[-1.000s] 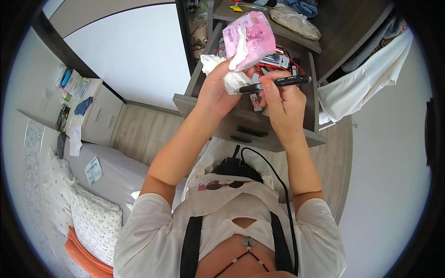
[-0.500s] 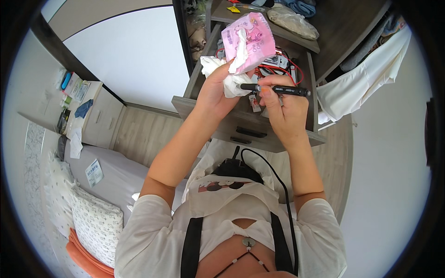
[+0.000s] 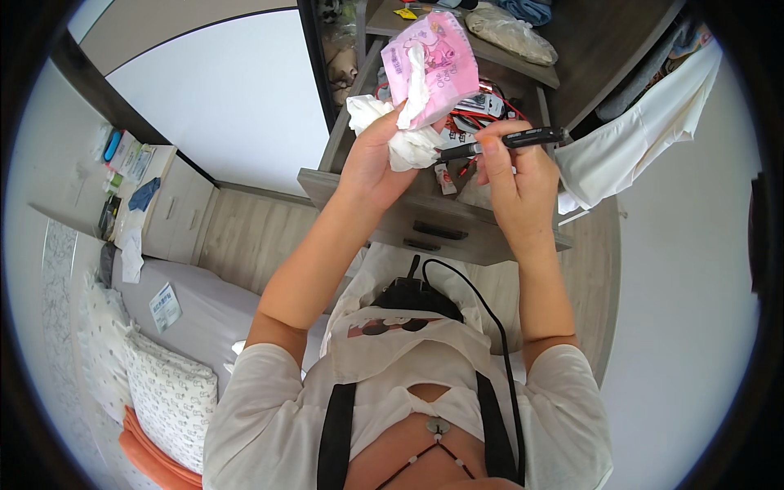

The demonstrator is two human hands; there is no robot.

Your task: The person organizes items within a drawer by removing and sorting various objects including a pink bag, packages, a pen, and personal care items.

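Note:
A pink tissue pack (image 3: 453, 77) stands up from my left hand (image 3: 377, 163), which is closed round its lower end. Crumpled white tissue (image 3: 412, 149) is bunched in the same grip, and a strip of it lies up the front of the pack. My right hand (image 3: 527, 192) pinches a black marker pen (image 3: 531, 137), holding it nearly level. The pen's left end is beside the bunched tissue; whether they touch I cannot tell. Both hands are above a pulled-out grey wooden drawer (image 3: 327, 186). My fingertips behind the pack are mostly hidden.
Red and black cables and small packages lie in the drawer, among them a small white-and-red package (image 3: 445, 180). Above it, a shelf (image 3: 490, 61) holds a beige bag (image 3: 510, 34). White cloth (image 3: 637, 155) hangs at right. A bed (image 3: 204, 298) and a nightstand (image 3: 175, 196) are at left.
My right hand has shifted right with the marker pen, whose right end is now tilted up more. The left hand keeps its hold on the pack and tissue.

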